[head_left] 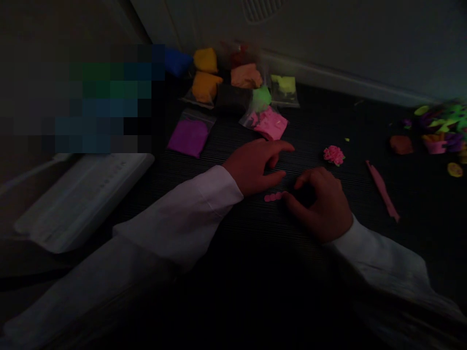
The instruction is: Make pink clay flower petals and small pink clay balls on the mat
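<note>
A short row of overlapping small pink clay discs (272, 197) lies on the dark tabletop. My left hand (253, 167) hovers just above and behind it, index finger and thumb stretched out and apart, holding nothing. At the row's right end rests the thumb tip of my right hand (323, 204); its fingers are curved, with a gap between thumb and index finger. Beyond my right hand sits a pink clay flower cluster (333, 155) with bits of green at its edge. A pink clay-modelling tool (383, 192) lies farther right.
Bags of coloured clay stand at the back, among them pink (270, 124), purple (189, 137), orange (205, 87) and yellow (284, 85). A brown clay lump (401, 144) and a colourful clay arrangement (443, 126) are at right. A white case (87, 201) occupies the left.
</note>
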Tool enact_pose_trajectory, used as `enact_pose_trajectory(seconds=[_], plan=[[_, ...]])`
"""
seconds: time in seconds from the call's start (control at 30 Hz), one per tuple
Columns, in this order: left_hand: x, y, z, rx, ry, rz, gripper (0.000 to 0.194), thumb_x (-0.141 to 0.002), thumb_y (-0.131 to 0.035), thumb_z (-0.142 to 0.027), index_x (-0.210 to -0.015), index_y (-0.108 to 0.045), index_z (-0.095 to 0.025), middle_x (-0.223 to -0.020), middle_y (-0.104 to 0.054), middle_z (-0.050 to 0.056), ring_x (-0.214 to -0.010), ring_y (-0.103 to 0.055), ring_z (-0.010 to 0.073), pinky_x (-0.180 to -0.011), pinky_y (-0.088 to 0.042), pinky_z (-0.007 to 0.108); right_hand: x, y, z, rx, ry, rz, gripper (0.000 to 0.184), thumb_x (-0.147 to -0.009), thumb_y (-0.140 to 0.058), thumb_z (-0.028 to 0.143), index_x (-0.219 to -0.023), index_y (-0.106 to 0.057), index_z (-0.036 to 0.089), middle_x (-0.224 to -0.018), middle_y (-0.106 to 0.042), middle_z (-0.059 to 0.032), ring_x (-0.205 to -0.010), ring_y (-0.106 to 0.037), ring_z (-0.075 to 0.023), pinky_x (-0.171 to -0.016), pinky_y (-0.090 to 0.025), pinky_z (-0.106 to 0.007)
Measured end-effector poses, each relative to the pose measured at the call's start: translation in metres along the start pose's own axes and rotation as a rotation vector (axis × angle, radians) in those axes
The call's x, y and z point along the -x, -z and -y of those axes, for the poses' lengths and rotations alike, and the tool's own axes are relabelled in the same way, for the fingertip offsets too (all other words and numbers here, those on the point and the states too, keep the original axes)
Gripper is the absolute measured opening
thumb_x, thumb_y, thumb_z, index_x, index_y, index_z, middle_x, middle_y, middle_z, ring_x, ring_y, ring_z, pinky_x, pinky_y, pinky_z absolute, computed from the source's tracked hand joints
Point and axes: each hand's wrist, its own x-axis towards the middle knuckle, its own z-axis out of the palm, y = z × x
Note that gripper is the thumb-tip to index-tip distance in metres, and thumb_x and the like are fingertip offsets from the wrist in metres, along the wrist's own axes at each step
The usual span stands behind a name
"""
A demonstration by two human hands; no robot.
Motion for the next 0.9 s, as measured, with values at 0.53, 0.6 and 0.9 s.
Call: enact_pose_trajectory(seconds=[0.53, 0.6, 0.9], plan=[[-0.003, 0.0, 0.005, 0.246, 0.078, -0.105, 0.037, -0.07, -0.048, -0.025, -0.105, -0.047, -0.013, -0.061, -0.045, -0.004, -0.056, -0.042, 0.0069, -0.055, -0.035, 0.02, 0.002, 0.0, 0.002, -0.124, -0.07, -0.096, 0.012, -0.067, -0.048, 0.029, -0.07, -0.049, 0.018, -0.072, -0.048, -0.0005, -0.071, -0.044, -0.0146, -0.063, -0.03, -0.027], [-0.002, -0.001, 0.004, 0.209, 0.082, -0.095, 0.037, -0.07, -0.048, -0.026, -0.105, -0.047, -0.014, -0.061, -0.045, -0.005, -0.056, -0.042, 0.007, -0.055, -0.035, 0.019, 0.003, -0.001, 0.0, -0.19, -0.098, -0.14, 0.01, -0.068, -0.047, 0.028, -0.069, -0.048, 0.017, -0.07, -0.048, 0.0005, -0.068, -0.044, -0.0129, -0.061, -0.03, -0.025], [0.027, -0.006, -0.009, 0.005, 0.138, -0.135, 0.036, -0.071, -0.047, -0.029, -0.106, -0.048, -0.02, -0.07, -0.051, -0.001, -0.068, -0.047, 0.0113, -0.066, -0.039, 0.024, 0.002, -0.011, -0.005, -0.382, -0.225, -0.324, 0.008, -0.067, -0.046, 0.027, -0.067, -0.049, 0.019, -0.063, -0.048, 0.0024, -0.059, -0.043, -0.0107, -0.056, -0.032, -0.022]])
